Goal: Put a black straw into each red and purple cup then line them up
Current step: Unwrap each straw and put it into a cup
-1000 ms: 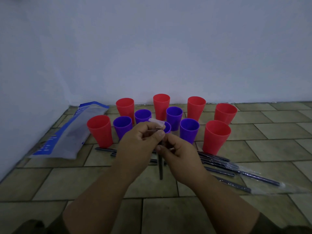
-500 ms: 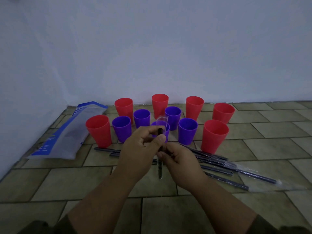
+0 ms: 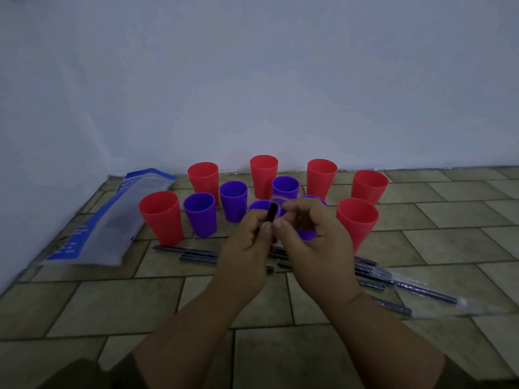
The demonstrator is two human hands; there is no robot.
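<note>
Several red cups stand on the tiled floor in an arc, from the near left one point(image 3: 161, 217) to the near right one point(image 3: 357, 220). Several purple cups point(image 3: 200, 213) cluster inside the arc. Both hands meet in front of the purple cups. My left hand point(image 3: 247, 248) pinches a black straw point(image 3: 271, 212) whose top end pokes up above my fingers. My right hand point(image 3: 314, 240) grips the thin clear wrapper at that same straw; the wrapper is hard to make out. More wrapped black straws point(image 3: 393, 282) lie on the floor behind and right of my hands.
A blue and clear plastic bag point(image 3: 106, 220) lies flat at the left by the wall corner. The wall runs close behind the cups. Straws point(image 3: 191, 252) also lie on the floor left of my hands.
The straw's bare black tip has come up out of its clear wrapper above my left fingers. My right hand shifted right and lifted slightly; the cups stayed put.
</note>
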